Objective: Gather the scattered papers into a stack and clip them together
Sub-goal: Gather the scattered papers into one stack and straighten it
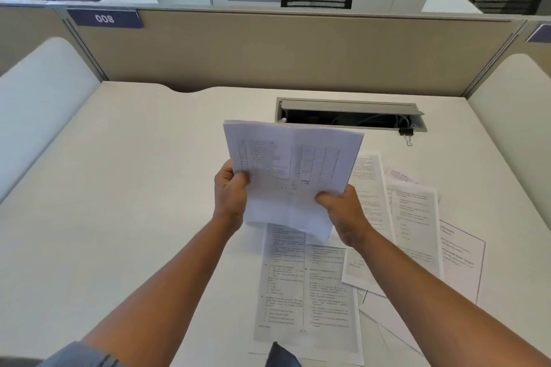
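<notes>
I have a small bundle of papers (pixel 293 170) lifted off the tabletop (pixel 119 188), my left hand (pixel 229 194) pinching its left edge and my right hand (pixel 343 211) gripping the lower right corner, the two hands apart with the sheets stretched between them. I judge this to be the gathering step, only partly done: the bundle looks like a few sheets, though I cannot count them edge-on.

Below and to the right, loose sheets (pixel 307 292) lie overlapping on the tabletop; I count about six or seven, some hidden under others. One binder clip (pixel 406 132) sits well apart from them, just beside the open cable tray (pixel 351 115) at the back.

Next, I think, the bundle should be squared up, then each remaining sheet picked up and added. Clipping comes last, and will need a reach toward the tray.
</notes>
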